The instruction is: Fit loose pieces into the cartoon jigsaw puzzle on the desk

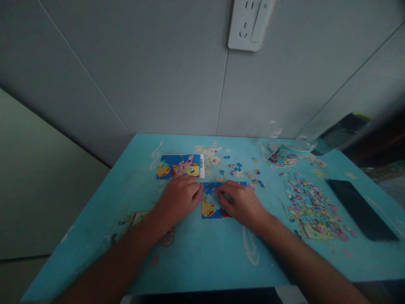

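A partly assembled jigsaw puzzle (207,207), blue with a yellow shape, lies on the table between my hands. My left hand (181,195) is at its upper left corner, fingers curled and thumb against the forefinger; whatever they grip is too small to make out. Over the puzzle's middle, my right hand (241,202) pinches at a puzzle piece (217,191), mostly hidden by the fingertips. This hand covers much of the puzzle's right side. Just beyond my left hand lies a picture card (180,164) with cartoon figures and a barcode strip.
Loose puzzle pieces (236,169) are scattered behind my right hand. Farther right are a dense spread of colourful pieces (311,207), a dark flat rectangle (362,209) and a clear plastic package (289,156). A grey wall (177,84) with a socket (249,25) borders the blue table (202,257).
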